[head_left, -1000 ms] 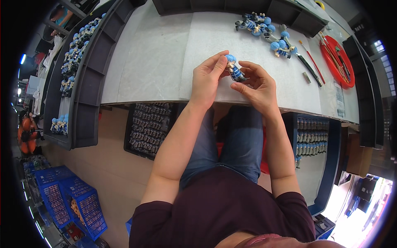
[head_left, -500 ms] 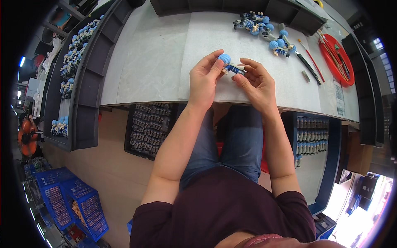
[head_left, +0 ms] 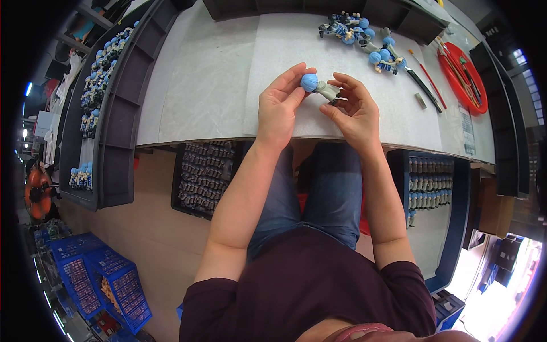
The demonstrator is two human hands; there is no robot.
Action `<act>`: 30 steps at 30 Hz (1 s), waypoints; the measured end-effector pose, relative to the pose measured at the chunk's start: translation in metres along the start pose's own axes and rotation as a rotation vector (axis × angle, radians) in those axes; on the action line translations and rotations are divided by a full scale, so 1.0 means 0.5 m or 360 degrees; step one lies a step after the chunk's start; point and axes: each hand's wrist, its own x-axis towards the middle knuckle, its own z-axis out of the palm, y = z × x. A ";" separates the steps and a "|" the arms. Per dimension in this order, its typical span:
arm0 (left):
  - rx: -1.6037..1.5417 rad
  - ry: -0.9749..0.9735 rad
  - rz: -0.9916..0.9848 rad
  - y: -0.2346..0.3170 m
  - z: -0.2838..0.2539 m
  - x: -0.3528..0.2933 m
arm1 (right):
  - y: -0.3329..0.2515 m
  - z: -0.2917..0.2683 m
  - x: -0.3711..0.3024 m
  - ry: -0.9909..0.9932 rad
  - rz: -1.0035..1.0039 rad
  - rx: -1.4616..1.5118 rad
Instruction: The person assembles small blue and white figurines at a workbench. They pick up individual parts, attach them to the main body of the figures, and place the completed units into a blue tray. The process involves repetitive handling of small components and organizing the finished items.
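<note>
A small figurine (head_left: 326,91) with a light-blue head is held sideways above the white sheet on the table, its pale grey back or cape side uppermost. Its head end is pinched between the thumb and fingers of my left hand (head_left: 280,105). At the foot end, the fingertips of my right hand (head_left: 356,108) close round the dark feet. Beyond my hands, several similar blue-haired figurines (head_left: 363,37) lie in a loose heap on the table.
Brushes lie in a red oval tray (head_left: 483,102) at the right. Beside it are a red-handled brush (head_left: 428,77), a black pen-like tool (head_left: 426,91) and a small grey block (head_left: 420,101). Figurines fill a grey crate (head_left: 117,108) at left and a dark blue crate (head_left: 464,228) below right.
The figurine has been turned over between my fingers: its blue-striped front showed before, and its pale grey side shows now. Both hands remain in nearly the same place.
</note>
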 end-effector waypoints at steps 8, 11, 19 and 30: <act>0.0301 -0.0043 0.0063 0.004 0.013 -0.011 | 0.006 0.005 -0.003 0.0097 -0.0068 0.0108; 0.0433 -0.0066 0.0150 -0.005 0.021 -0.011 | 0.013 -0.002 -0.005 0.0185 -0.0093 0.0083; 0.0658 -0.0124 0.0176 -0.013 0.023 -0.019 | -0.008 -0.073 -0.005 0.0433 -0.0453 -0.0489; 0.1282 -0.0358 0.0513 -0.022 0.027 -0.019 | 0.034 -0.348 0.014 0.0690 0.0087 -0.1542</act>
